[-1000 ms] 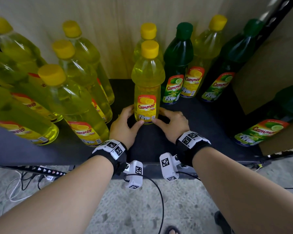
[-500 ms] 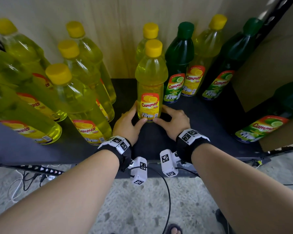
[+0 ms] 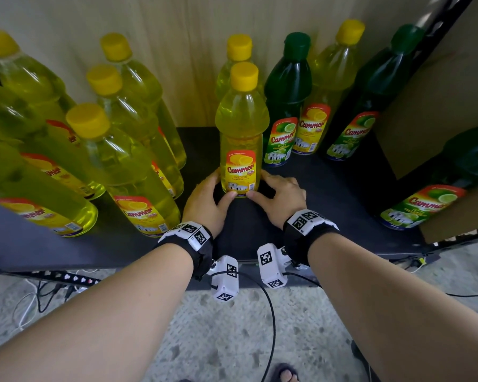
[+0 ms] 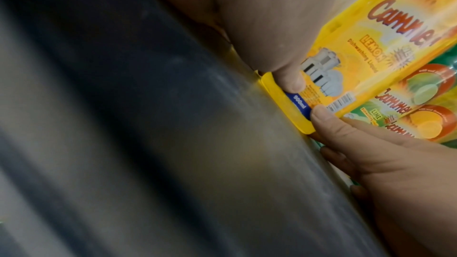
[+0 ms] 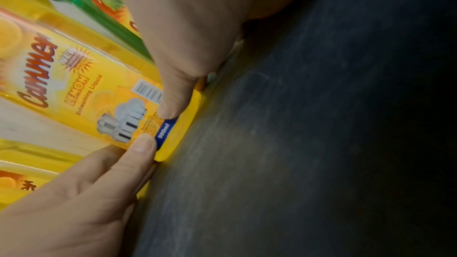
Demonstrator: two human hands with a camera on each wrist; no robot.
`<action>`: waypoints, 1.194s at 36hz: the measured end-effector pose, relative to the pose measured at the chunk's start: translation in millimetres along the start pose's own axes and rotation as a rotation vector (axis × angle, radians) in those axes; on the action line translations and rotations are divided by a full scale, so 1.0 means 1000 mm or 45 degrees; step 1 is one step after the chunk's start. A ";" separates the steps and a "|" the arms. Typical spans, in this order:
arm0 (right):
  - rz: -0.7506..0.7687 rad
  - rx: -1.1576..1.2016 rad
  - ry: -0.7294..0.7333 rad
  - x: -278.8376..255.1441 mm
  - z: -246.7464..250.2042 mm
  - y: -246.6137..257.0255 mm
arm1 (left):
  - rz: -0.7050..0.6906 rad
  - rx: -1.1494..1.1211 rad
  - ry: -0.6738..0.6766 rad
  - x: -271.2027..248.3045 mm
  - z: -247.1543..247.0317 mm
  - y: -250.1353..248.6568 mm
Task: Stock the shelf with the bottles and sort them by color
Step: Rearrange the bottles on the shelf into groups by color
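Note:
A yellow lemon bottle [image 3: 242, 139] stands upright in the middle of the black shelf [image 3: 329, 210]. My left hand [image 3: 218, 188] and right hand [image 3: 260, 186] both grip its base, thumbs on the front of the label. In the left wrist view my left thumb [image 4: 289, 83] presses the yellow bottle [image 4: 371, 56], with the right hand [image 4: 346, 140] below it. In the right wrist view my right thumb [image 5: 170, 105] lies on the label [image 5: 81, 89], beside the left hand [image 5: 99, 183]. Several yellow bottles [image 3: 122, 166] stand at the left. Right of the held one a green bottle [image 3: 289, 86], a yellow bottle [image 3: 331, 78] and another green bottle [image 3: 378, 86] stand in a row.
One more yellow bottle [image 3: 239, 51] stands right behind the held one. A cardboard panel [image 3: 439, 100] closes the shelf's right side, with a green bottle [image 3: 431, 199] beside it. A power strip and cables [image 3: 64, 277] lie on the floor below.
Both hands keep their hold on the bottle's base. The bottle has edged slightly closer to the green bottle on its right.

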State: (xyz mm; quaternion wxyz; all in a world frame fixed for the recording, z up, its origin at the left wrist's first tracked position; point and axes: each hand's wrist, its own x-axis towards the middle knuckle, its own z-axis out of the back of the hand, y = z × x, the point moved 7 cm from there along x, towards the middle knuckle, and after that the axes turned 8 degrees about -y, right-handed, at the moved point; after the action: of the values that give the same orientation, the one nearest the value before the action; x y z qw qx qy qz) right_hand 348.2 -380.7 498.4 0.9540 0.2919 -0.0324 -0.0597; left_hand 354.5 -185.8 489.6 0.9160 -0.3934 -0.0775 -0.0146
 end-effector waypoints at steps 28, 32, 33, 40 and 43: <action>0.021 -0.060 0.043 0.004 -0.004 0.000 | -0.007 -0.026 -0.088 -0.001 0.004 0.002; 0.020 -0.059 0.033 0.003 -0.003 0.001 | -0.029 0.000 -0.068 0.000 0.002 0.003; 0.018 -0.058 0.031 0.003 -0.003 0.001 | -0.037 0.011 -0.062 0.000 0.002 0.004; 0.004 -0.052 0.028 0.002 -0.002 0.002 | -0.050 0.033 -0.035 0.002 0.000 0.005; 0.001 -0.043 0.028 0.001 -0.001 0.003 | -0.055 0.046 -0.017 0.001 0.000 0.005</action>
State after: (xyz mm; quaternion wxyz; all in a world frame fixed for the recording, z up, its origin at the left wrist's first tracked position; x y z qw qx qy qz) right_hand 349.6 -378.0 498.9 0.9591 0.2765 -0.0210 -0.0568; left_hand 355.8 -182.7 486.1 0.9219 -0.3750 -0.0924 -0.0301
